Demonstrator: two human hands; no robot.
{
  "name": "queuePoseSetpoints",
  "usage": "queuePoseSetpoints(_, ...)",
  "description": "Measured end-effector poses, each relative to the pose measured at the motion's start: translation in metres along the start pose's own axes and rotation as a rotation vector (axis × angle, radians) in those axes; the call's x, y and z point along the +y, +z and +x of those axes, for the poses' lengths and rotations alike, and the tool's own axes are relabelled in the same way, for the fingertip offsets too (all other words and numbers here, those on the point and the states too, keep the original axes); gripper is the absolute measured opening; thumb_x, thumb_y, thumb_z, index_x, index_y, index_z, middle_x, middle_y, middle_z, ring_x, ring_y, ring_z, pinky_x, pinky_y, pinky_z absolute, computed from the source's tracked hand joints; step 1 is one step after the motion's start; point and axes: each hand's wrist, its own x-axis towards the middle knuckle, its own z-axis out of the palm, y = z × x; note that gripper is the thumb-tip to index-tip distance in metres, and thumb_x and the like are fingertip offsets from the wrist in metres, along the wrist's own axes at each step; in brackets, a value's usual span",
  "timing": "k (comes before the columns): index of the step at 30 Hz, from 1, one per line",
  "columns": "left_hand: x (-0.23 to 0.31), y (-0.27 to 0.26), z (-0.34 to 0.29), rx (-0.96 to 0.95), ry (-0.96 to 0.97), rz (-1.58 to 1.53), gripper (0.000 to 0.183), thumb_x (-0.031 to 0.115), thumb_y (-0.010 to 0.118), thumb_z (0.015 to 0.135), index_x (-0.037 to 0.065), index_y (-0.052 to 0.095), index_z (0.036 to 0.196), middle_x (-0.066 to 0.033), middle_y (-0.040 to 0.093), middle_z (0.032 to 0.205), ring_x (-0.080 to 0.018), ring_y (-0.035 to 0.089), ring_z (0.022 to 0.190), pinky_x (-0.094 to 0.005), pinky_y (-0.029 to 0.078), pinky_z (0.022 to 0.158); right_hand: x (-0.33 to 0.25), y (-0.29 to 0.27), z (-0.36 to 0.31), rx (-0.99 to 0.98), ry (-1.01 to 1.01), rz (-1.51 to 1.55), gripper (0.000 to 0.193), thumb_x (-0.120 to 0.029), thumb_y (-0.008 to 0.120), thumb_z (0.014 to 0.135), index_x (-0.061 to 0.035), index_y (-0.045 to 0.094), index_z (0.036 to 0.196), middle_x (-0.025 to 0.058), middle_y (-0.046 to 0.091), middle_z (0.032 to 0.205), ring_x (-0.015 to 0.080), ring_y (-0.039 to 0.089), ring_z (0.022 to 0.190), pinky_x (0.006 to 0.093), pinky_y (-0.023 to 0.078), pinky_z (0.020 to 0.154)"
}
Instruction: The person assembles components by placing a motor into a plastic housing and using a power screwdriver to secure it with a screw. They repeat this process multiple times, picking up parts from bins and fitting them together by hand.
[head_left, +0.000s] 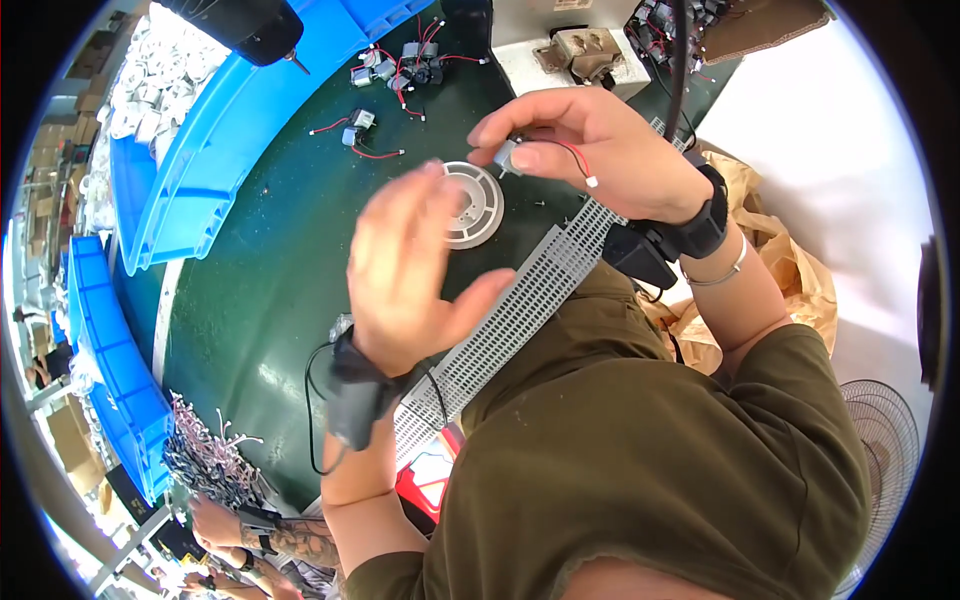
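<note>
Right hand: right hand (590, 150) raised over the bench, thumb and fingers pinched shut on a small motor (507, 157); black watch and thin bangle on the wrist.
Left hand: left hand (415, 270) open, fingers spread and a bit motion-blurred, palm toward the work, holding nothing; black wrist strap with a thin cable looping off it.
Small motor: grey metal body, short shaft poking down, red and black leads trailing right to a small white end; held in the air just above and right of the white disc (478, 205).
White disc: round, ribbed plastic, lying flat on the green table (270, 280); left side partly covered by the left fingertips.
Packages/bins: blue bins (230, 120) along the left edge of the table, one full of white plastic parts (150, 85); more blue bins lower left; brown paper bag (790, 270) crumpled at right, beside the right forearm.
Labels/signs: small red and white tag (425, 480) under the left forearm, mostly covered, print not readable.
Loose parts: spare motors with red wires (400, 65) scattered at top of the table, well apart from the hands; pile of pale wire pieces (205, 450) lower left.
Other: grey slotted duct (520, 310) lying diagonal along the table edge; beige machine (575, 50) at top, cut off by frame; fan (885, 430) at right edge, partly cut.
Hidden/unclear: another person's tattooed forearm (280, 535) at bottom left, hand cropped; motor's far side hidden by fingers.
</note>
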Motion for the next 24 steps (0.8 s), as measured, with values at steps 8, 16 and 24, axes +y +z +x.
queuePoseSetpoints(8,-0.015,0.010,-0.006,-0.019,-0.275,-0.240,0.065,0.012,0.080,0.062,0.002,0.051,0.120,-0.0176,0.053,0.116,-0.0328,0.056,0.104,-0.0374,0.049,0.082,-0.019,0.035,0.001,0.149,-0.117,-0.488,0.015,-0.003,0.068,0.079,0.0002,0.065,0.094,0.0058,0.065,0.087,0.0094,0.062,0.076,0.0203,0.049,0.068)
queuePoseSetpoints(16,-0.015,0.022,-0.016,0.094,-0.273,-0.369,0.064,0.009,0.078,0.065,0.003,0.047,0.121,-0.0162,0.055,0.112,-0.0315,0.057,0.099,-0.0365,0.048,0.082,-0.010,0.038,0.009,-0.090,-0.327,-0.968,0.029,-0.002,0.066,0.074,-0.0055,0.060,0.102,0.0095,0.059,0.094,0.0263,0.059,0.084,0.0336,0.049,0.071)
queuePoseSetpoints(24,-0.021,0.029,-0.023,0.160,-0.281,-0.488,0.064,0.011,0.081,0.063,0.003,0.049,0.118,-0.0144,0.057,0.110,-0.0281,0.059,0.097,-0.0355,0.048,0.082,-0.023,0.030,0.020,-0.180,-0.412,-1.180,0.027,-0.008,0.069,0.073,-0.0056,0.057,0.097,0.0094,0.056,0.088,0.0285,0.056,0.082,0.0361,0.046,0.071)
